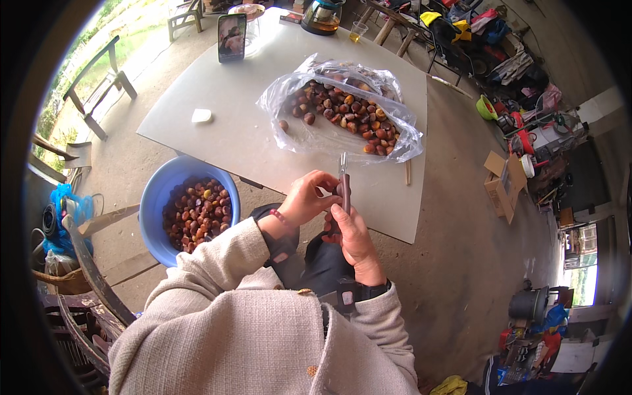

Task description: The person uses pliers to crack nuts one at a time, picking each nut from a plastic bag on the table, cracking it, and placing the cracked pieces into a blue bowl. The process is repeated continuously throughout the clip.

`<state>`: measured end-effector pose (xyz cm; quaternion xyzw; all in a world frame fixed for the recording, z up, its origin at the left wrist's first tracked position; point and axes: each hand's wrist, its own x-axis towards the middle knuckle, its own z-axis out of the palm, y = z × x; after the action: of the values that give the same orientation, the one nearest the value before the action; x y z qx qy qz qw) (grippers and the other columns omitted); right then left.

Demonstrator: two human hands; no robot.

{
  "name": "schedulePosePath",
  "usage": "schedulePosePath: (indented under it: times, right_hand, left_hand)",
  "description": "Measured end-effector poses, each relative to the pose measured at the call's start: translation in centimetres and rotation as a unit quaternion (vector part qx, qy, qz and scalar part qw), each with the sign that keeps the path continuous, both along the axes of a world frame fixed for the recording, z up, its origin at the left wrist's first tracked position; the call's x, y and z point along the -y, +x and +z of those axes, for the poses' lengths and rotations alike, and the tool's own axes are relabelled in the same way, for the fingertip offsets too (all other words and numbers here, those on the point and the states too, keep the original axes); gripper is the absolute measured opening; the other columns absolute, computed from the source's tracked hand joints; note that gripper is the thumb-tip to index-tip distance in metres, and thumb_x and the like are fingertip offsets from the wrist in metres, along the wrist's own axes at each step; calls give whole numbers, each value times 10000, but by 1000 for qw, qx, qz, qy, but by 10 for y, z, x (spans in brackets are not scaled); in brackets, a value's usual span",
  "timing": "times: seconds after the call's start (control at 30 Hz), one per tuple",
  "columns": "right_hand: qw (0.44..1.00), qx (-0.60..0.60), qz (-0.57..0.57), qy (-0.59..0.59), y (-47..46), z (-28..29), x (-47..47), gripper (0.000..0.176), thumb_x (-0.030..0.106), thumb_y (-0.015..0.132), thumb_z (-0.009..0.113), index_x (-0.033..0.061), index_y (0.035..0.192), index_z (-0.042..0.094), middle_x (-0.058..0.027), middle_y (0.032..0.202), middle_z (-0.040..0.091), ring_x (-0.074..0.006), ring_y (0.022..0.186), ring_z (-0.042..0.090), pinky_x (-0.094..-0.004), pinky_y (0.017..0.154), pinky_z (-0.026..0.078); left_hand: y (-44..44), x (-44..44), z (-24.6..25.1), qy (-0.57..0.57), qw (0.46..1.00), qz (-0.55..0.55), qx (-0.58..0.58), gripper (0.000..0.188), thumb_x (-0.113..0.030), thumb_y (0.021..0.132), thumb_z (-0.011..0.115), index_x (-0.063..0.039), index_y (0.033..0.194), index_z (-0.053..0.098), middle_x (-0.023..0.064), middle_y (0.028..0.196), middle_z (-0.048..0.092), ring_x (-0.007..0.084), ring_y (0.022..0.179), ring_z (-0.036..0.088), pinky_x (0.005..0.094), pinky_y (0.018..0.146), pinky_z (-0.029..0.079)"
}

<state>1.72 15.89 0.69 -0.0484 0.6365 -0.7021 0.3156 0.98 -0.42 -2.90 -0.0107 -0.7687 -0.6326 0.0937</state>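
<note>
My right hand (354, 237) is closed around the brown handles of a plier-like hand tool (344, 185), its metal jaws pointing away from me at the table edge. Close beside the tool is my left hand (311, 197), thumb and fingers bent towards each other; a small dark round thing, perhaps a chestnut, shows at its fingertips, partly hidden. Beyond both hands, a clear plastic bag (291, 138) lies open on the table with many brown chestnuts (350, 111) in it. To the left, below the table's edge, a blue plastic basin (152, 197) holds more chestnuts (197, 212).
On the grey table (237, 143) are a small white block (201, 115), an upright phone (231, 38), a glass teapot (322, 17) and a plastic cup (358, 31). Wooden sticks (408, 173) stick out near the bag. An open cardboard box (504, 185) stands on the floor at right.
</note>
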Motion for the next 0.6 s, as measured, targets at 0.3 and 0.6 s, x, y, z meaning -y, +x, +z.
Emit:
schedulePosePath:
  times: [0.3,0.6]
  right_hand:
    - [838,-485,-26,247,10,-9,21,563,116,797,720,-54,1247,428,-131,935,581,-231,755,588,-357,697,505]
    - [778,-516,-20,357,18,-16,37,536,156,729,722,-60,1138,450,-226,900,629,-398,777,650,-452,679,532]
  left_hand:
    - [4,2,23,529,820,-66,208,425,-493,961,531,-80,1055,558,78,932,639,206,865,611,314,800,481]
    - [4,-12,36,561,808,65,170,408,-465,911,637,-119,752,491,28,630,484,187,591,492,322,649,465]
